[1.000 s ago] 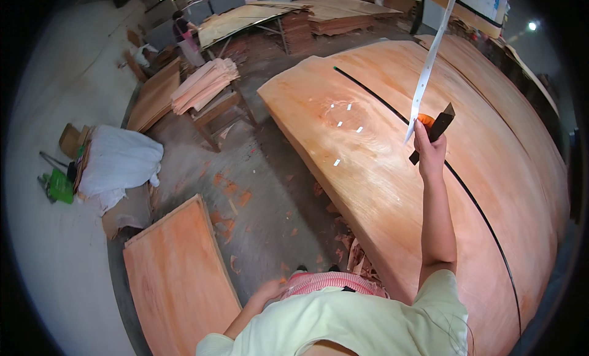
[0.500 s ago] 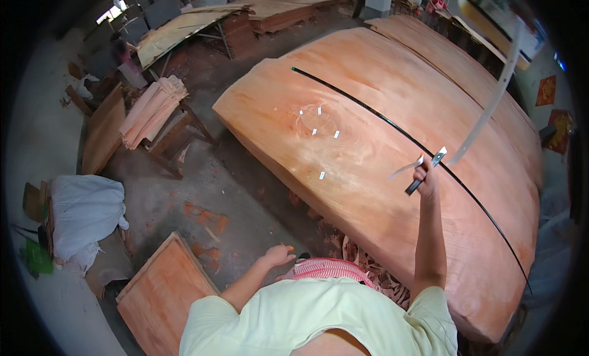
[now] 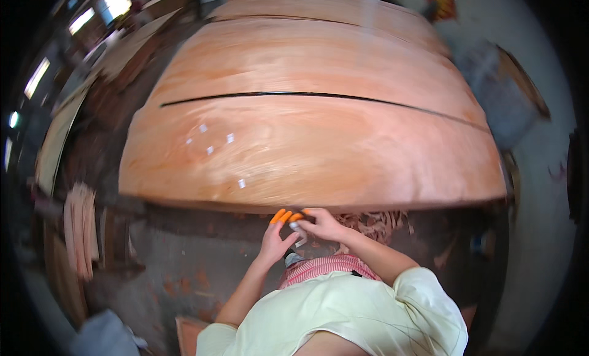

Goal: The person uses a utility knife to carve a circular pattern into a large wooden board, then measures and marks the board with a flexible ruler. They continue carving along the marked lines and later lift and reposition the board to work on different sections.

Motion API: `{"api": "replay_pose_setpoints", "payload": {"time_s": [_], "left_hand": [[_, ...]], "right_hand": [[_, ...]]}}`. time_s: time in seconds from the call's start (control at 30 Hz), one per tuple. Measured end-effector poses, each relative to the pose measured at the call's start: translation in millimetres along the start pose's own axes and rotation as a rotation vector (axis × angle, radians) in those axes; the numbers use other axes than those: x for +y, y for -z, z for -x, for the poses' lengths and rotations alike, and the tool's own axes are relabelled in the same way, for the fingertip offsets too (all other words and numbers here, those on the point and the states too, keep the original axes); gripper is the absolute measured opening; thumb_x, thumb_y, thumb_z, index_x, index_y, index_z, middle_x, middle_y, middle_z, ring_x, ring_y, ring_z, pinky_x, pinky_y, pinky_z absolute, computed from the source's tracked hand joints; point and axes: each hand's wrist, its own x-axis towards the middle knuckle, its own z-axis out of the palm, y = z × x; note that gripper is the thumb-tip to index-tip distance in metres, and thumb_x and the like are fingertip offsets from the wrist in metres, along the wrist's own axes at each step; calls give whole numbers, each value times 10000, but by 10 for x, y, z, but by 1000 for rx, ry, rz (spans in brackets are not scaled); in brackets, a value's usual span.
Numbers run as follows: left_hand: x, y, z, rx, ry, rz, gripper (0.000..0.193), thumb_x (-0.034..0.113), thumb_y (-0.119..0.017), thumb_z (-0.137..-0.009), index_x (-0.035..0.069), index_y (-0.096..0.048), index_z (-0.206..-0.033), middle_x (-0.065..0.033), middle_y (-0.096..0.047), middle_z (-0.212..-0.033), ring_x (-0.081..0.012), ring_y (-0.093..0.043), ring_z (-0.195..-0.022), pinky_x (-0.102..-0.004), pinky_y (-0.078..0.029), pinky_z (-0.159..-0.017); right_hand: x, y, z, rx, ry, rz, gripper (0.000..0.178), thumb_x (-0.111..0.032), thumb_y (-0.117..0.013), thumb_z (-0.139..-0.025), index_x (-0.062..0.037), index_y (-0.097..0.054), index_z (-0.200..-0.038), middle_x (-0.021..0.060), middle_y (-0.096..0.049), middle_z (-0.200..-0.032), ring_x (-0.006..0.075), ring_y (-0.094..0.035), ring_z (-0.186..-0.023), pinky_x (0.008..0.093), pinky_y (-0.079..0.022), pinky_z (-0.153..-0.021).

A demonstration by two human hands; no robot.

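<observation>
Both hands are close together in front of my waist, beside the near edge of a large stack of reddish veneer sheets point(image 3: 343, 150). Orange covers sit on several fingertips. My left hand point(image 3: 274, 236) has its fingers stretched out and its thumb apart, nearly touching the other hand. Bent fingers on my right hand point(image 3: 323, 224) close on a small pale curled strip point(image 3: 300, 236) hanging below them. Something dark shows between the hands, too blurred to name. Across the top sheet lies a long thin black strip point(image 3: 294, 94). Small white tape pieces point(image 3: 230, 138) dot the sheet's left part.
Veneer scraps point(image 3: 374, 226) lie heaped below the stack's near edge. At left, a bundle of veneer strips point(image 3: 80, 227) hangs beside a stand. A pale cloth-covered item point(image 3: 104, 336) is at lower left. Plastic sheeting point(image 3: 500, 104) covers something at the right wall.
My right hand, earlier over the sheet with a utility knife and a curled strip, has come back to my waist beside the left. The view has turned right; the black strip remains on the sheet.
</observation>
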Motion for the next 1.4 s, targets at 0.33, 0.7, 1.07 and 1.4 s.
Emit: {"api": "replay_pose_setpoints", "payload": {"time_s": [0.33,0.7,1.07,1.4], "left_hand": [[1045,-1333,82,-510,88,183,180,152,-616,-803,-24,-614,-767,-42,-556,-642,-81,-496,-603,-253,-404,-561],[2238,-3460,444,-630,-227,294,225,196,-548,-857,0,-583,-962,-92,-531,-1033,-132,-520,-911,-262,-432,-727],[3055,-5071,-97,-991,-329,527,287,220,-536,-855,51,-573,-1084,-145,-437,-1185,-224,-432,-1075,-323,-330,-895],[4153,-6958,-1243,-855,-874,150,554,375,-536,-818,58,-420,-1259,-207,-317,-1330,-374,-339,-1176,-437,-270,-984]], "right_hand": [[-5,1025,1607,424,165,157,265,-39,-570,-675,-62,-589,-938,111,-568,-844,297,-575,-755,328,-477,-656],[490,2194,3923,893,-77,-154,216,-122,-571,-816,-20,-592,-1005,-24,-560,-740,16,-425,-613,188,-380,-547],[911,3190,4946,1026,-294,-257,111,-76,-597,-819,-5,-572,-900,-1,-571,-717,53,-509,-662,211,-422,-597],[1020,4901,5784,1147,-473,-408,112,-151,-570,-838,-57,-527,-793,-22,-496,-613,51,-437,-552,207,-344,-503]]}}
